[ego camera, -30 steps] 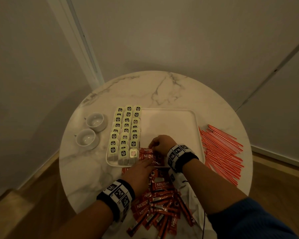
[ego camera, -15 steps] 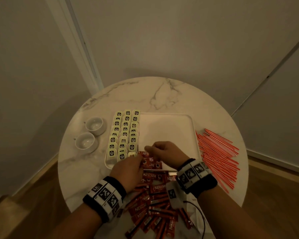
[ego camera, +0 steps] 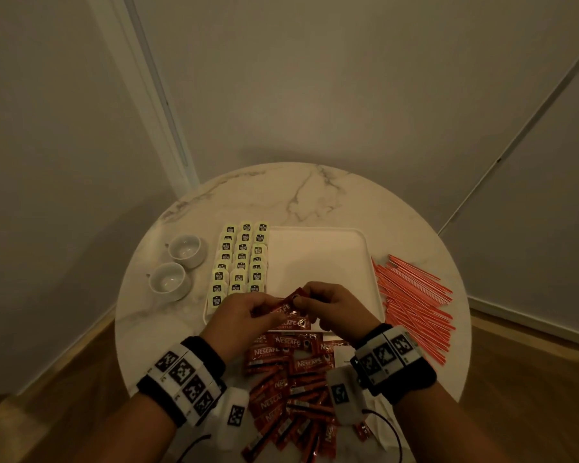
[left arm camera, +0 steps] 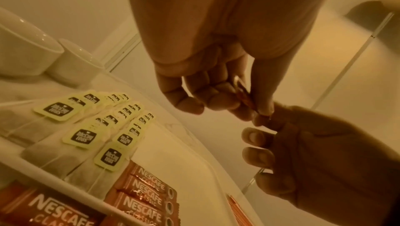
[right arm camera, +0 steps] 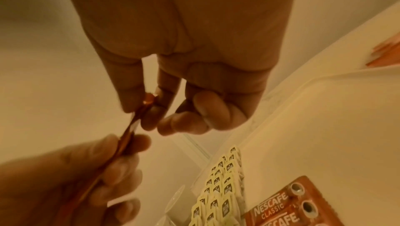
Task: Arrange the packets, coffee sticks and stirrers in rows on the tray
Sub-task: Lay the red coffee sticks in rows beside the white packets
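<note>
We pinch one coffee stick (ego camera: pixel 290 304) between both grips: left hand (ego camera: pixel 244 317) on its near end, right hand (ego camera: pixel 336 309) on its far end, lifted just above the tray (ego camera: pixel 318 262). Below our grips lie a few sticks (ego camera: pixel 296 324); left of them, tea packets (ego camera: pixel 241 262) in rows.

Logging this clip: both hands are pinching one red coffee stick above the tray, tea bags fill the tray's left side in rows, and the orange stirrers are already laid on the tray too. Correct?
One error. The orange stirrers lie on the marble table, right of the tray, not on it, as the head view shows. The left hand and right hand do pinch one coffee stick, and the tea bags do fill the tray's left side.
</note>
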`<state>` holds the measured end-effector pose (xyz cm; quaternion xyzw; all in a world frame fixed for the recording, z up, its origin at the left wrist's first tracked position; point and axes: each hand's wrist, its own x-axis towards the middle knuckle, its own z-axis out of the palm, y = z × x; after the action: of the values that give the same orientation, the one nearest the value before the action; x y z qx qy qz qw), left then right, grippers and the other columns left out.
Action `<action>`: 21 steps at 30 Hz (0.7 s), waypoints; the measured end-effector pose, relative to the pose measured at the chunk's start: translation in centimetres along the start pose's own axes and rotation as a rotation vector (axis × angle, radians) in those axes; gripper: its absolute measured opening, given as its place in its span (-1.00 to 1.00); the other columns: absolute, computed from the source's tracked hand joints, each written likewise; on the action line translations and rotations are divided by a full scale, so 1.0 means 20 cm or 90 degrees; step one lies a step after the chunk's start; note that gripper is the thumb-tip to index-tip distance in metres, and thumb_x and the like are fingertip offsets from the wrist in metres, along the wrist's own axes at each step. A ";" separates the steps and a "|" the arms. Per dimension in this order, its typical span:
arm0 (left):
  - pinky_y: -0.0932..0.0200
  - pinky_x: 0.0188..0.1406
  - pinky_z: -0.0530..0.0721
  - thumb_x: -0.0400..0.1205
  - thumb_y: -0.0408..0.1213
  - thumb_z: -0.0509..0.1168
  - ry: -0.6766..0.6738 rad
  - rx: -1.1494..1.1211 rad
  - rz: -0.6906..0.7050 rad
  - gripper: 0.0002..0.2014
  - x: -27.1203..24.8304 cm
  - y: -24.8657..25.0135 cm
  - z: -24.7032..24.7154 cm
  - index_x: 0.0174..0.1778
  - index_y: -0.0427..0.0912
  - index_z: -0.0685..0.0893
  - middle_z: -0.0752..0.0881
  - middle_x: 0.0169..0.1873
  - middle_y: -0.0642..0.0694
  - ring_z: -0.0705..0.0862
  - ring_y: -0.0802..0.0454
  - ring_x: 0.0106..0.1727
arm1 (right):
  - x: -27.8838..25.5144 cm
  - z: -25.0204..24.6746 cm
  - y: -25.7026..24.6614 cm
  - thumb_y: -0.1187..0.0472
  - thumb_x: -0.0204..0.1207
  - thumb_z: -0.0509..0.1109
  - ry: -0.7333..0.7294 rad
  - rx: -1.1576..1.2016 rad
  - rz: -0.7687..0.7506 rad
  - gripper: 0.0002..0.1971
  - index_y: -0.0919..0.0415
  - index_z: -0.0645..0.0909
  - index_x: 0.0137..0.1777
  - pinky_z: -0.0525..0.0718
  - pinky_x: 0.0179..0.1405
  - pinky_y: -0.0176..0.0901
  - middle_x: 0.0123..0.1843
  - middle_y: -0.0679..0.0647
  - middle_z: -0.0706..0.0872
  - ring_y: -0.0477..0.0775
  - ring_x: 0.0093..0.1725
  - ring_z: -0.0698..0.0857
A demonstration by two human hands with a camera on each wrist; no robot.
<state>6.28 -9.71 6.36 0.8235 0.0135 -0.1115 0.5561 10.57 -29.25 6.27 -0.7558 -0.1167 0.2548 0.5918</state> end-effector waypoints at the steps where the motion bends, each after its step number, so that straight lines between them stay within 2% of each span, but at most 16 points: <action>1: 0.19 -0.02 0.75 0.54 -0.30 0.46 -0.003 -0.010 -0.006 -0.85 -0.01 0.01 0.00 -0.01 -0.03 0.83 0.84 -0.15 0.01 0.79 0.15 -0.09 | 0.00 0.01 0.00 0.24 0.63 0.35 -0.001 -0.006 -0.007 -0.86 0.16 0.67 -0.17 0.46 -0.48 -0.52 -0.46 -0.17 0.65 -0.31 -0.47 0.57; 4: 0.34 -0.20 0.70 0.56 -0.37 0.44 -0.002 -0.036 -0.011 -0.86 -0.02 0.03 0.01 -0.21 -0.02 0.83 0.83 -0.29 0.01 0.78 0.19 -0.23 | -0.01 0.03 0.00 0.15 0.64 0.34 0.051 -0.034 -0.030 -0.78 0.22 0.72 -0.17 0.45 -0.44 -0.46 -0.44 -0.12 0.62 -0.27 -0.47 0.54; 6: 0.39 -0.28 0.66 0.56 -0.39 0.43 0.000 -0.059 -0.017 -0.84 -0.02 0.04 0.01 -0.28 -0.05 0.80 0.81 -0.36 0.01 0.75 0.21 -0.30 | 0.00 0.02 0.01 0.14 0.65 0.33 0.095 -0.028 -0.035 -0.73 0.31 0.73 -0.17 0.45 -0.42 -0.42 -0.39 0.00 0.64 -0.23 -0.46 0.54; 8: 0.39 -0.29 0.65 0.56 -0.40 0.42 0.007 -0.092 -0.026 -0.89 -0.03 0.05 0.01 -0.22 -0.11 0.81 0.82 -0.36 0.00 0.76 0.19 -0.31 | -0.01 0.02 0.01 0.16 0.64 0.33 0.109 0.014 -0.032 -0.71 0.39 0.71 -0.15 0.44 -0.45 -0.36 -0.35 0.12 0.63 -0.14 -0.44 0.54; 10: 0.35 -0.27 0.66 0.55 -0.38 0.43 0.012 -0.103 -0.025 -0.94 -0.02 0.06 0.01 -0.17 -0.17 0.82 0.82 -0.34 -0.03 0.76 0.17 -0.31 | -0.02 0.01 -0.01 0.19 0.62 0.37 0.092 0.051 -0.028 -0.77 0.37 0.70 -0.12 0.45 -0.49 -0.32 -0.36 0.13 0.64 -0.06 -0.42 0.54; 13: 0.37 -0.29 0.64 0.55 -0.30 0.44 0.021 -0.061 -0.013 -0.95 -0.01 0.06 0.02 -0.17 -0.14 0.83 0.80 -0.38 -0.01 0.72 0.22 -0.34 | -0.04 0.01 -0.03 0.28 0.52 0.46 0.060 0.056 -0.045 -0.89 0.37 0.70 -0.09 0.48 -0.50 -0.38 -0.36 0.06 0.70 -0.16 -0.46 0.58; 16: 0.40 -0.33 0.60 0.57 -0.26 0.43 0.006 -0.063 -0.018 -0.93 0.00 0.06 0.04 -0.15 -0.11 0.82 0.79 -0.41 0.04 0.72 0.26 -0.35 | -0.04 0.00 -0.02 0.30 0.51 0.47 0.065 0.054 -0.057 -0.90 0.36 0.73 -0.12 0.50 -0.47 -0.32 -0.35 0.15 0.72 -0.13 -0.48 0.56; 19: 0.34 -0.27 0.67 0.57 -0.28 0.43 0.003 -0.081 -0.027 -0.91 0.00 0.06 0.04 -0.10 -0.18 0.83 0.82 -0.31 -0.08 0.76 0.13 -0.28 | -0.04 -0.03 0.01 0.33 0.54 0.44 0.061 0.063 -0.059 -0.93 0.31 0.75 -0.10 0.56 -0.42 -0.22 -0.31 0.20 0.73 0.00 -0.41 0.59; 21: 0.20 -0.17 0.74 0.56 -0.32 0.43 0.013 -0.142 -0.052 -0.90 0.00 0.05 0.03 -0.08 -0.21 0.83 0.83 -0.24 -0.20 0.77 -0.01 -0.24 | -0.04 -0.06 0.03 0.39 0.55 0.41 0.041 0.071 -0.064 -0.90 0.28 0.76 -0.05 0.59 -0.37 -0.19 -0.26 0.22 0.73 0.09 -0.35 0.60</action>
<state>6.39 -10.75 7.08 0.7563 0.0647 -0.1234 0.6392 10.42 -30.75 6.09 -0.7228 -0.1211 0.2068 0.6482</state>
